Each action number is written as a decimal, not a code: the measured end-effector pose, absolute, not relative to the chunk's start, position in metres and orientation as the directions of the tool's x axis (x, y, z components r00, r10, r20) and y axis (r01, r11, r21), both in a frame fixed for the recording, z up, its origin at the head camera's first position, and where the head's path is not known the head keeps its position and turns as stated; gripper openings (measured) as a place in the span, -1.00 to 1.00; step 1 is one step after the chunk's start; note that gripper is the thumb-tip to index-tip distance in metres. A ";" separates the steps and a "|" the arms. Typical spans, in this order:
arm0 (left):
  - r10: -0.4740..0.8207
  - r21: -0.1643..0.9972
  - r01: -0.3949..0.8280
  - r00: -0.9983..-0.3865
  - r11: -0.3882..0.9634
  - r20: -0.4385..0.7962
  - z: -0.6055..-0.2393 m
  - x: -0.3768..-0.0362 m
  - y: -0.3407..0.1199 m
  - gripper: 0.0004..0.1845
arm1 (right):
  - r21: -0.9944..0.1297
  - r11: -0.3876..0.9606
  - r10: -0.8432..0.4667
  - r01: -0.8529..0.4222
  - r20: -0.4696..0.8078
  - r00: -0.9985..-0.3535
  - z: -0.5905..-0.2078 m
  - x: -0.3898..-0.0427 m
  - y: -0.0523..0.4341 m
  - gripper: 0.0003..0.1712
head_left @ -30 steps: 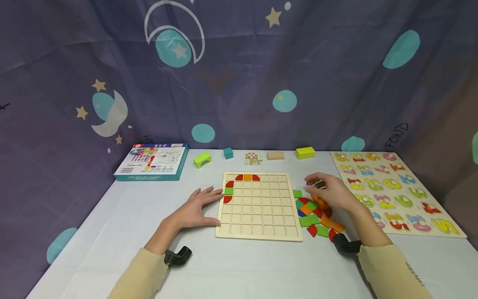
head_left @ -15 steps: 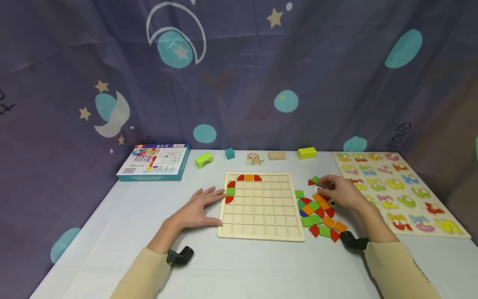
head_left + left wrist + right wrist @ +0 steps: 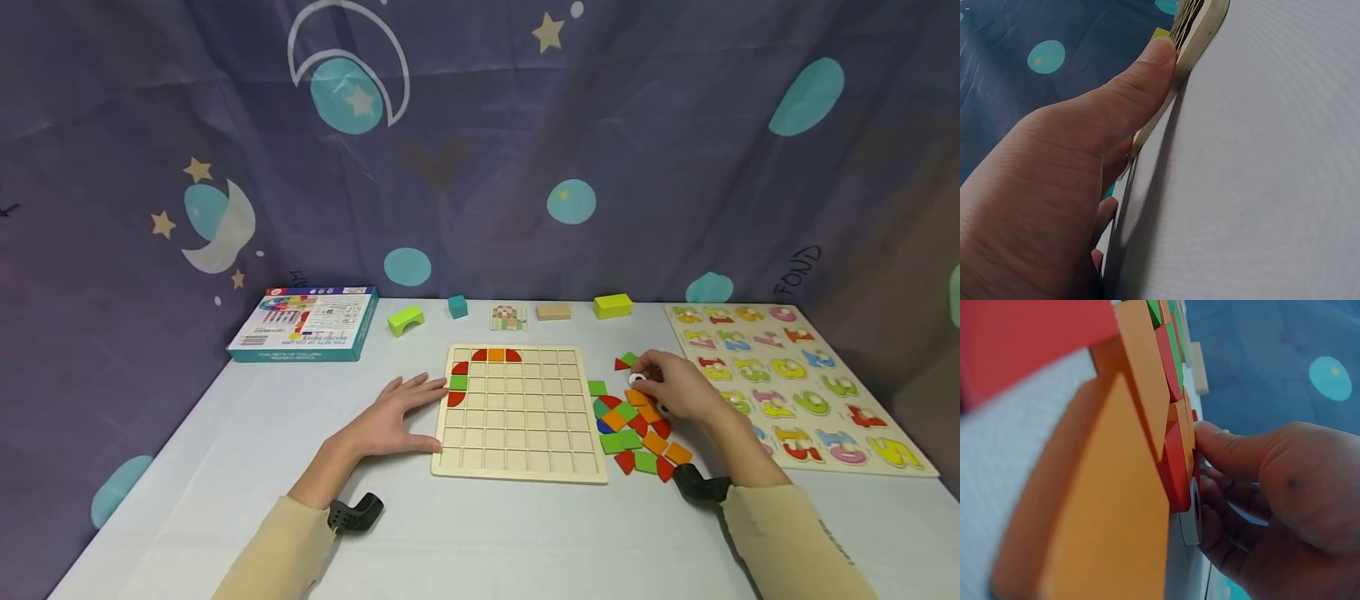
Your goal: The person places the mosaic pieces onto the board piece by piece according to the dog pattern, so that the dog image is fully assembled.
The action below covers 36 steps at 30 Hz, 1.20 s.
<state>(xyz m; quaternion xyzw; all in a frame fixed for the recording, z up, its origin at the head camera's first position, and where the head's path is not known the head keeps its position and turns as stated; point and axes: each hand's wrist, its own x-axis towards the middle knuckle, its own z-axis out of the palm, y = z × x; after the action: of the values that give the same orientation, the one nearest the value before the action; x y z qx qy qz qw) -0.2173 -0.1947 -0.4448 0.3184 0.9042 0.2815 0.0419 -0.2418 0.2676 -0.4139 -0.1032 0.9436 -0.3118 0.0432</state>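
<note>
Right of the grid board (image 3: pixel 517 417), the right hand (image 3: pixel 681 387) (grip indeterminable) leaves the red and green pieces (image 3: pixel 622 364) for a white disc (image 3: pixel 636 378); the left hand (image 3: pixel 392 418), fingers extended, touches the board, its filling unchanged.

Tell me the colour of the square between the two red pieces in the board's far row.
Orange; that square shows best in the head view.

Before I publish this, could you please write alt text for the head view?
A person's left hand touches a wooden grid board set with six coloured tiles, while the right hand is at loose tiles beside the board.
</note>
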 end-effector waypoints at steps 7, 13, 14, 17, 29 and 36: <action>0.599 0.535 0.549 -0.795 0.642 0.097 -0.444 -0.217 -0.194 -0.06 | -0.610 0.781 -0.185 -0.130 -0.028 -0.982 -0.414 -0.242 0.268 -0.85; 0.598 0.532 0.554 -0.794 0.641 0.106 -0.443 -0.216 -0.193 -0.06 | -0.610 0.781 -0.176 -0.134 -0.009 -0.984 -0.409 -0.240 0.265 -0.90; 0.598 0.532 0.553 -0.795 0.642 0.105 -0.442 -0.216 -0.193 -0.06 | -0.614 0.778 -0.180 -0.138 -0.007 -0.984 -0.409 -0.239 0.264 -0.91; 0.598 0.532 0.552 -0.795 0.642 0.103 -0.442 -0.216 -0.194 -0.07 | -0.620 0.771 -0.185 -0.146 0.002 -0.983 -0.408 -0.239 0.262 -0.91; 0.600 0.534 0.557 -0.792 0.636 0.110 -0.445 -0.217 -0.197 -0.07 | -0.703 0.685 -0.225 -0.191 0.045 -0.973 -0.397 -0.233 0.247 -0.81; 0.601 0.537 0.555 -0.792 0.635 0.106 -0.444 -0.218 -0.197 -0.07 | -0.729 0.654 -0.275 -0.202 0.020 -0.961 -0.394 -0.235 0.222 -0.78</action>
<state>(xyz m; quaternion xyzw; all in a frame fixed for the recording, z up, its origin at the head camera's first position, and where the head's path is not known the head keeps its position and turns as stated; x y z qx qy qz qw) -0.2177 -0.1970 -0.4438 0.3199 0.9033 0.2827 0.0413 -0.2348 0.2222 -0.3940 -0.1313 0.9082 -0.3946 0.0460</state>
